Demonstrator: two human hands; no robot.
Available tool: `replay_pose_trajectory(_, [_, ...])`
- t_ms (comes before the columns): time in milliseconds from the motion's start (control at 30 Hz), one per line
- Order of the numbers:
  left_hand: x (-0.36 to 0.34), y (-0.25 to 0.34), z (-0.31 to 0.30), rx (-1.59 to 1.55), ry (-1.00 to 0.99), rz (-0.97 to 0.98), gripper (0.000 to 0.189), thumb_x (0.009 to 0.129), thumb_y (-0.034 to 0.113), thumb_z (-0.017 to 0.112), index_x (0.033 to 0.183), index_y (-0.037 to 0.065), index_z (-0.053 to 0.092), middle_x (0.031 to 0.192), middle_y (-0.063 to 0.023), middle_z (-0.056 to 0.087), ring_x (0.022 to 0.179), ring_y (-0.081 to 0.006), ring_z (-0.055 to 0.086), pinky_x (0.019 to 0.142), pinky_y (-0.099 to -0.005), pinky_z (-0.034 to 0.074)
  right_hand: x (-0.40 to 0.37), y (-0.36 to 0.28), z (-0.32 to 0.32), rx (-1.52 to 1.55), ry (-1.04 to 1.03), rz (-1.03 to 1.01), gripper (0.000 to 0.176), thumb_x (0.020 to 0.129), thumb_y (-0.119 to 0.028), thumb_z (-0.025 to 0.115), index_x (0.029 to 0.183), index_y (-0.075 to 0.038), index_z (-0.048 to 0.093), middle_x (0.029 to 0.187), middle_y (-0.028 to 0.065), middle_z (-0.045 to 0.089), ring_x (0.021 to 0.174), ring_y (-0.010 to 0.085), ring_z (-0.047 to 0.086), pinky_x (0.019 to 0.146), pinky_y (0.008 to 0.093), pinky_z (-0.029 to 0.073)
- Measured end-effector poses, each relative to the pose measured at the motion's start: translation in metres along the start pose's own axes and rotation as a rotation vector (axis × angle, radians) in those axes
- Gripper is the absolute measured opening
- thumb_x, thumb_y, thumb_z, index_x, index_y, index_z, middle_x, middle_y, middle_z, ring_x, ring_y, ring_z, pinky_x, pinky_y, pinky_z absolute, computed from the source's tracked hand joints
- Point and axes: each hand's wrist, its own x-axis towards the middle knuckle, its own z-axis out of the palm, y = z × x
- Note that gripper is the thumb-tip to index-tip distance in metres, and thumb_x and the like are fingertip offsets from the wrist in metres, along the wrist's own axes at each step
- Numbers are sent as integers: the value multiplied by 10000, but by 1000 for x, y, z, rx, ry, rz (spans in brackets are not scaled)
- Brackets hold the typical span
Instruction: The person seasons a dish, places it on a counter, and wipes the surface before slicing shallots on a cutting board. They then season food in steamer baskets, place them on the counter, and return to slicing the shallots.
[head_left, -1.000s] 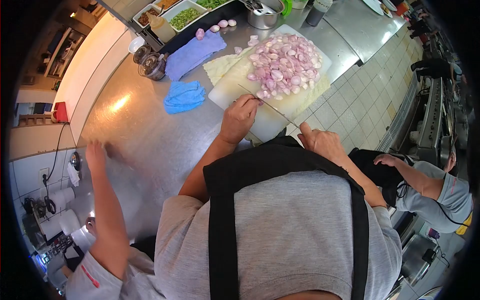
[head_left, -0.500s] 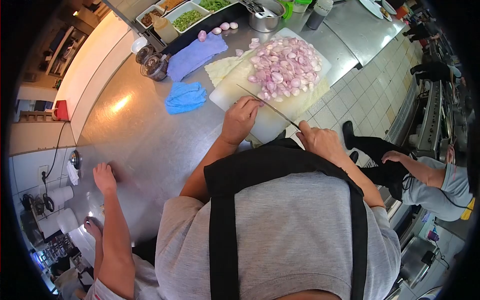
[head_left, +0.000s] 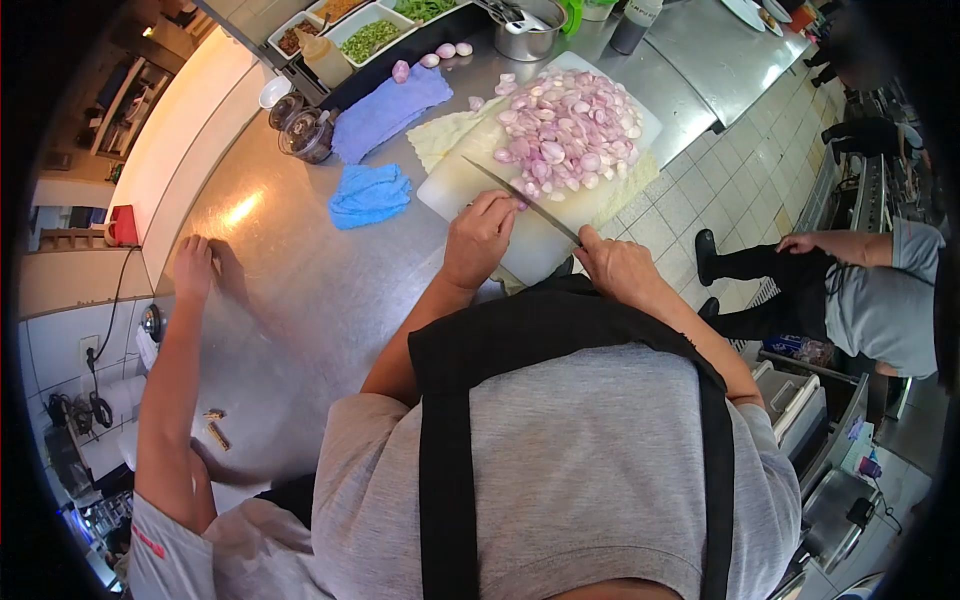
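Observation:
My right hand [head_left: 615, 265] is closed round the handle of a long knife [head_left: 535, 206], whose blade lies slantwise over the white cutting board [head_left: 455, 192]. At the board's near edge, my left hand [head_left: 480, 235] pinches a small purplish shallot piece [head_left: 521, 203] against the blade. Most of that piece is hidden by the fingers. A wide heap of peeled pink shallots [head_left: 575, 125] covers the far part of the board. Under the board is a pale yellow cloth [head_left: 432, 140].
A blue cloth [head_left: 370, 195] and a purple cloth [head_left: 390, 112] lie left of the board. Several whole shallots [head_left: 446, 51], a metal pot [head_left: 528, 40] and a dark bottle [head_left: 636, 27] stand beyond. A co-worker's arm [head_left: 175, 370] reaches in at left; another person [head_left: 880, 290] is at right.
The knife and my right hand have shifted slightly left. The left co-worker's hand has moved farther up the table, uncovering small golden items. The person at right has changed position.

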Motion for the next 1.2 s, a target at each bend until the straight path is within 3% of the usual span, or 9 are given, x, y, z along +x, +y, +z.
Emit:
replay_pose_trajectory(300, [-2,0,0,4,0,-38,114,773,3,668,877,48,670,928,-70,650,793,-245,651,684,-330,528,-27,1,-24,-140,88,-71,236,906,-294,573,923,-90,455,537,104,591,470,303,613,406,425,468])
replay_pose_trajectory(800, [0,1,1,-12,1,-51,103,773,-2,668,868,37,669,921,-82,655,790,-243,652,678,-325,529,-17,5,-6,-54,-32,4,237,925,-289,538,932,-84,419,578,126,613,527,336,632,455,464,491])
replay_pose_trajectory(1000, [-2,0,3,-6,21,-48,76,779,22,656,850,44,640,898,-69,632,770,-248,641,673,-335,527,5,7,5,37,5,-16,211,932,-254,529,973,-72,431,604,150,618,548,361,625,484,492,481])
replay_pose_trajectory(1200, [-1,1,2,-12,25,-51,84,780,19,664,857,46,645,900,-73,639,767,-251,644,671,-336,528,-5,7,-11,-24,37,-64,229,919,-276,556,945,-75,449,591,147,611,545,359,623,472,467,483])
